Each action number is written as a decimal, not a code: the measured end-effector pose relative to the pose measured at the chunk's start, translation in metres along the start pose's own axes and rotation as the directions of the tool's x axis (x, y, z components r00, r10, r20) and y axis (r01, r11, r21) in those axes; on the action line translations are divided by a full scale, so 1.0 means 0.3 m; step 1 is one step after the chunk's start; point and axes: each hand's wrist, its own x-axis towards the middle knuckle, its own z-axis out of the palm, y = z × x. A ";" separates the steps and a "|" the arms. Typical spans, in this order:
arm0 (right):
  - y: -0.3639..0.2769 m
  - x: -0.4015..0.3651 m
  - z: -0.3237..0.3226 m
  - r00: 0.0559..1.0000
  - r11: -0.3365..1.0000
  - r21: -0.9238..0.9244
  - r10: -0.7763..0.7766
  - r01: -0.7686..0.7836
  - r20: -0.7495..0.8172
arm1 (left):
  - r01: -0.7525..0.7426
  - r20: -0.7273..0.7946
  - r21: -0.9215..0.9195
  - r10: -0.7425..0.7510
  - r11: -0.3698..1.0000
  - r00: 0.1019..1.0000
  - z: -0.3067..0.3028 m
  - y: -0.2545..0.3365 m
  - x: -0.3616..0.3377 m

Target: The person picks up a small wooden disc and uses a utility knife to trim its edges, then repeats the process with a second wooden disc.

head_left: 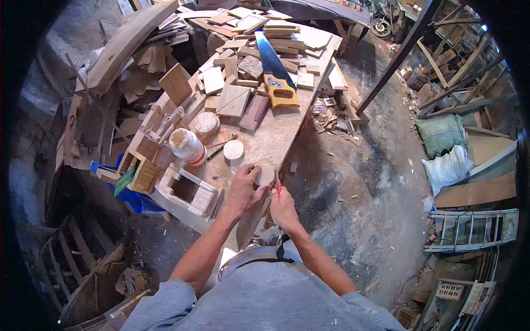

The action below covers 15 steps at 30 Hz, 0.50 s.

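Observation:
Near the bench's front corner, my left hand (242, 190) grips a round wooden disc (266, 173) by its left side. My right hand (284, 208) is closed around a slim red tool (278, 186) held upright against the disc's right edge; its tip is too small to make out. Just beyond my left hand lies a second pale disc (233, 149). A white tub with a red label (187, 147) stands to its left, and a thicker round wooden block (206, 123) sits behind that. A dark pen-like stick (216, 152) rests between tub and disc.
A handsaw with a yellow handle (280, 91) lies on piled wood offcuts (234, 100) across the bench (287, 129). Small wooden boxes (187, 190) line the left edge. A dark post (395, 60) slants at the right, above a floor with scraps (339, 121).

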 end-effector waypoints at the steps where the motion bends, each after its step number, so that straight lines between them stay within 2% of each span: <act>1: -0.032 -0.004 -0.008 0.999 0.999 -0.018 0.039 -0.039 0.008 | -0.001 -0.009 -0.002 0.001 1.000 1.000 0.007 -0.004 0.003; 5: -0.067 0.006 -0.005 0.991 0.988 -0.086 0.129 -0.126 0.032 | -0.013 -0.033 0.011 0.013 1.000 0.999 0.017 -0.029 0.005; 8: -0.045 0.026 -0.014 0.992 0.983 -0.151 0.111 -0.101 0.060 | -0.018 -0.039 0.012 0.018 1.000 0.999 0.029 -0.014 -0.006; 11: 0.070 0.064 0.028 0.996 0.982 -0.166 -0.090 0.086 -0.019 | -0.021 -0.029 -0.009 0.021 1.000 0.999 0.009 -0.016 0.000; 13: 0.072 0.095 -0.012 0.981 0.988 0.121 0.069 -0.092 0.182 | -0.046 -0.068 -0.017 0.045 0.999 0.997 0.025 -0.019 -0.001; 15: 0.084 0.079 -0.051 0.944 0.917 0.315 0.152 -0.246 0.293 | -0.090 -0.155 0.010 0.090 0.996 0.984 0.037 -0.026 -0.010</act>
